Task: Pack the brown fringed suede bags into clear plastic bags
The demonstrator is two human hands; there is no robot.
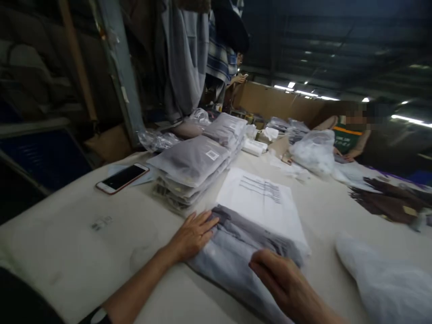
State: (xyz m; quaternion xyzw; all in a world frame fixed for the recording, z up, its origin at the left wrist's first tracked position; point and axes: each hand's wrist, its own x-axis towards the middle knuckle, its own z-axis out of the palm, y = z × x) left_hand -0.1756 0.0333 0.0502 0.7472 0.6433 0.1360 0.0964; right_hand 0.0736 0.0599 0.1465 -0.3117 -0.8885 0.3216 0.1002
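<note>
A grey folded garment [256, 234] lies on the table in front of me, its far part covered by a white plastic bag [232, 184] with lines of dark print. Nearer to me it has a bluish, smooth surface, perhaps plastic film. My left hand [194, 234] rests on the garment's left edge, fingers stretched out and a little apart. Over the near right part is my right hand [281, 276], its fingers curled together; whatever is in them, if anything, is hidden. Just beyond my left hand stands a stack of bagged garments [192, 159], the top one bearing a barcode label.
A phone [123, 177] lies at the left on the table [67, 238]. At the right are a crumpled translucent plastic bag [384, 274] and dark brown fringed cloth [388, 198]. Across the table a person in a green vest [347, 139] works. A metal post [121, 67] rises at the left.
</note>
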